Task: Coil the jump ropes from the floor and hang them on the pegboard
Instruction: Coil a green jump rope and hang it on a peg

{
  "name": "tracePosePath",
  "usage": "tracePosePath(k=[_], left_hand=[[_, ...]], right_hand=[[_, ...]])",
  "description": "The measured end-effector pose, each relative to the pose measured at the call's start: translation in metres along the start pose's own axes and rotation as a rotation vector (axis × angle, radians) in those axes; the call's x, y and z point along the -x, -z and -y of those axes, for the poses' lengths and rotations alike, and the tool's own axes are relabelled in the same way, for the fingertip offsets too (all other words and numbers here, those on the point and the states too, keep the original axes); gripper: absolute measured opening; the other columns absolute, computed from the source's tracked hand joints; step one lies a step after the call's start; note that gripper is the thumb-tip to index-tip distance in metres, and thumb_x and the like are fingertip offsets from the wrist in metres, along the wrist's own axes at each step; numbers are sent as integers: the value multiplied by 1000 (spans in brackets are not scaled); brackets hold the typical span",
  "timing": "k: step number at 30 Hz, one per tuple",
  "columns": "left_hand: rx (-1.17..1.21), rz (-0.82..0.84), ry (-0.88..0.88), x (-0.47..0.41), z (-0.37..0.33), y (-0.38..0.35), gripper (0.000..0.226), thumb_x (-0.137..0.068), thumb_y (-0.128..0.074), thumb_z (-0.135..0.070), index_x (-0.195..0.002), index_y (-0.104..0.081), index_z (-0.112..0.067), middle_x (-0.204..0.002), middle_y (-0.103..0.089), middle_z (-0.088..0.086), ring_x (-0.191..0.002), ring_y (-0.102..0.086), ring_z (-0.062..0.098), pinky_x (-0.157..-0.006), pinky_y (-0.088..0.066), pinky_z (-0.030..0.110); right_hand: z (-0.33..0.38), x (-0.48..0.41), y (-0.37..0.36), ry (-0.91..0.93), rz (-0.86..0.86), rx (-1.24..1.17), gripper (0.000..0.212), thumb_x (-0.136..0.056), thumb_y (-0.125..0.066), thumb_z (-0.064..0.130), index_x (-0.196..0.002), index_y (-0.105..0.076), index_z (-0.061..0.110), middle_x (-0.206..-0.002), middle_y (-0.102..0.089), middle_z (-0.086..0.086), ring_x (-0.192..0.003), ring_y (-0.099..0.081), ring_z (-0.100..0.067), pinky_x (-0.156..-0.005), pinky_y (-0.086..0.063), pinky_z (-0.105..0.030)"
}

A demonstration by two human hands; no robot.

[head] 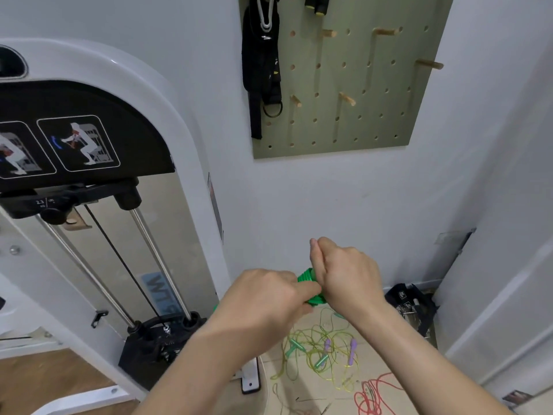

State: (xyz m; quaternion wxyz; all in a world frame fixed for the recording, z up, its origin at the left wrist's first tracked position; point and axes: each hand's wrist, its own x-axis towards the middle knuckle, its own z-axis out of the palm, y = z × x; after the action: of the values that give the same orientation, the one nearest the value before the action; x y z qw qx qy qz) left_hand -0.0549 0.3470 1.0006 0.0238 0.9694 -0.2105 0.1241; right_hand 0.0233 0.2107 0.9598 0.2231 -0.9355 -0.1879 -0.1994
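My left hand (266, 298) grips the ribbed green handles of a jump rope (309, 287) in front of me. My right hand (344, 274) curls over the same handles from the right, its fingers hidden behind them. A thin green cord (326, 317) hangs down from the handles. On the floor below lies a tangle of yellow-green ropes (317, 351) with teal and purple handles, and a red rope (374, 396) beside it. The olive pegboard (344, 124) hangs on the wall above, with several bare wooden pegs (347, 98).
A black strap with a metal ring (263, 70) hangs at the pegboard's left; black handles (317, 4) hang at its top. A white cable weight machine (104, 205) fills the left. A black bag (410, 307) sits in the floor corner at right.
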Motion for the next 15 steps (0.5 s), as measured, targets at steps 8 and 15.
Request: tracePosePath(k=[8, 15], left_hand=[[142, -154, -67, -2, 21, -1, 36, -89, -41, -47, -76, -68, -27, -64, -64, -9, -57, -62, 13, -47, -49, 27], [1102, -171, 184, -10, 5, 32, 10, -81, -71, -14, -74, -75, -20, -68, -72, -4, -65, -65, 4, -67, -49, 16]], right_hand=[[-4, -4, 29, 166, 293, -230, 45, -101, -33, 44, -62, -34, 22, -53, -44, 5, -57, -46, -22, -56, -35, -37], [15, 2, 68, 69, 358, -981, 41, -94, -43, 37, -56, -48, 20, -52, -41, 7, -48, -36, -6, -46, -30, -24]])
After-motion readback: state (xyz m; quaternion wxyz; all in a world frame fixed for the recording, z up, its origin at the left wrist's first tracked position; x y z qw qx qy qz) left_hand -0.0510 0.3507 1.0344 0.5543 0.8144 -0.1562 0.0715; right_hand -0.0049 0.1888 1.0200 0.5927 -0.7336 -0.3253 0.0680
